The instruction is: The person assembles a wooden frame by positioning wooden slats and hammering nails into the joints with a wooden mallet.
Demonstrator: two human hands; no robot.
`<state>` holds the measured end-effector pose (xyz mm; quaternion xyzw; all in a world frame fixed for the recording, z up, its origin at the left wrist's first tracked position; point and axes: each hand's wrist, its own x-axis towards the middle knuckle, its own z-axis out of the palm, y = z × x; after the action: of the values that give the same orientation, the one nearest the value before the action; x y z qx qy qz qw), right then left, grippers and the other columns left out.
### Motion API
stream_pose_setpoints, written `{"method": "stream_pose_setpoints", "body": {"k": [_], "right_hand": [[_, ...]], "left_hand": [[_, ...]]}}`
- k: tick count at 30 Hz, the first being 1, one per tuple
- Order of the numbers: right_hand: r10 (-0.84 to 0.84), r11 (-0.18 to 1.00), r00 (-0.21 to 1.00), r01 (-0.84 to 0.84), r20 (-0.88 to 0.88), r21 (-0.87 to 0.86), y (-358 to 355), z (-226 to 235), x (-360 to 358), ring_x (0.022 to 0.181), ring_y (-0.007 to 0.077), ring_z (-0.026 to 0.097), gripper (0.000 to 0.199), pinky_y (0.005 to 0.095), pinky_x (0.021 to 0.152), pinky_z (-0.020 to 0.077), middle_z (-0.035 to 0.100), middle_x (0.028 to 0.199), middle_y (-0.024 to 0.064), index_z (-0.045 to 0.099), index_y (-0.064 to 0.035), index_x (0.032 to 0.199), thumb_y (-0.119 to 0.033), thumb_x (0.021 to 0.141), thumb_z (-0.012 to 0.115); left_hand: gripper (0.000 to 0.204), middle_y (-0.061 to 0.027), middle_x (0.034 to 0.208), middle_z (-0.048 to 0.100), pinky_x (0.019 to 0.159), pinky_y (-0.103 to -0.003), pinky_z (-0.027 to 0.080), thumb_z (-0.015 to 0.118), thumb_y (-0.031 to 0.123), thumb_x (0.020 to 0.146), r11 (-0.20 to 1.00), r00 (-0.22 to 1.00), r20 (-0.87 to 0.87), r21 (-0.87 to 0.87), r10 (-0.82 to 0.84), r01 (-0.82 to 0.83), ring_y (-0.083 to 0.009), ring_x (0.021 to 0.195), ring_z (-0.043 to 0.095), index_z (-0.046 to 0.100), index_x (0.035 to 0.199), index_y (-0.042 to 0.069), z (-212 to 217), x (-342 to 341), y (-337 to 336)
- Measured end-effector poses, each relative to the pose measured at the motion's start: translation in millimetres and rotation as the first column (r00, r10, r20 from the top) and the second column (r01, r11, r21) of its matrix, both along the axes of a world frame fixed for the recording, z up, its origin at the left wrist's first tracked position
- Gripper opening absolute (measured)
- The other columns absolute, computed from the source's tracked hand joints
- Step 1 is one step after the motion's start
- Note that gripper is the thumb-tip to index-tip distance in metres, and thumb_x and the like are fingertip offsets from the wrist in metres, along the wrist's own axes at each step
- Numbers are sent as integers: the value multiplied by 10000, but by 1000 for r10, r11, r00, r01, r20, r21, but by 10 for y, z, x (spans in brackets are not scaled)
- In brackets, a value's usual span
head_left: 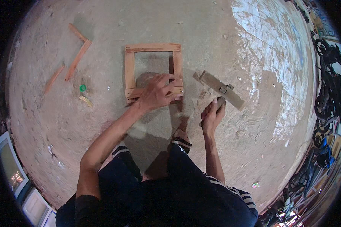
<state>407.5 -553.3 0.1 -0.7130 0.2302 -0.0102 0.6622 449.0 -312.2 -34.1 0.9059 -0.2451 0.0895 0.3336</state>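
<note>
A small square wooden frame (129,70) lies on the floor in front of me. Across its near right corner bends my left hand (158,90), fingers on the far side of the near rail and thumb on the near side, gripping it. Small dark spots, perhaps nail heads, show at that corner. To the right of the frame, my right hand (213,115) is wrapped round the handle of a wooden mallet (216,84). Its long block head is tilted and apart from the frame. A short stick end (196,76) shows beside the mallet head's far end.
Thin wood strips (78,59) lie at the far left, with a green ring (83,87) and a yellowish scrap (85,100) nearer. My feet (182,138) stand close to the frame. Wheels and dark clutter (324,102) line the right edge; framed panels (12,162) stand at lower left.
</note>
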Motion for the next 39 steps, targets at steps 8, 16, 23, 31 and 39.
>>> {"method": "stream_pose_setpoints", "body": {"k": [8, 16, 23, 31, 39], "right_hand": [[30, 998, 989, -23, -144, 56, -18, 90, -416, 420, 39, 312, 203, 238, 350, 269, 384, 601, -58, 467, -105, 1004, -287, 1091, 486], [119, 993, 980, -118, -159, 14, -4, 79, -510, 435, 35, 319, 232, 228, 365, 271, 389, 617, -59, 489, -86, 1051, -312, 1096, 468], [108, 994, 992, -107, -57, 21, 82, 146, -468, 450, 29, 326, 250, 216, 398, 274, 383, 622, -66, 466, -97, 1052, -340, 1104, 445], [115, 971, 977, -73, -178, 228, -2, 82, -339, 389, 52, 280, 286, 253, 349, 240, 340, 557, -63, 434, -131, 981, -388, 1106, 450], [184, 975, 959, -150, -216, 163, -210, 45, -277, 474, 31, 351, 284, 231, 388, 302, 399, 639, -69, 474, -106, 970, -353, 1107, 448]], "left_hand": [[489, -109, 1164, 612, 728, -394, 591, 816, 356, 837, 998, 954, -294, -2, 60, -64, -272, 926, 684, 718, 1290, 204, -128, -164, -104], [480, -98, 985, 621, 682, -392, 557, 814, 389, 827, 997, 943, -325, 44, 78, -68, -260, 845, 667, 737, 1280, 252, -86, -147, -87], [351, -112, 910, 643, 809, -439, 532, 781, 317, 883, 985, 931, -343, 155, 128, -78, -311, 906, 656, 768, 1222, 231, -53, -158, -79], [352, -148, 906, 721, 776, -441, 554, 810, 304, 861, 965, 716, -681, -49, 155, -256, -268, 859, 714, 773, 1157, 117, 100, 139, -58], [445, -223, 936, 743, 828, -466, 553, 870, 369, 783, 967, 554, -793, 218, 255, -133, -328, 944, 731, 759, 980, -14, 123, 360, -49]]}}
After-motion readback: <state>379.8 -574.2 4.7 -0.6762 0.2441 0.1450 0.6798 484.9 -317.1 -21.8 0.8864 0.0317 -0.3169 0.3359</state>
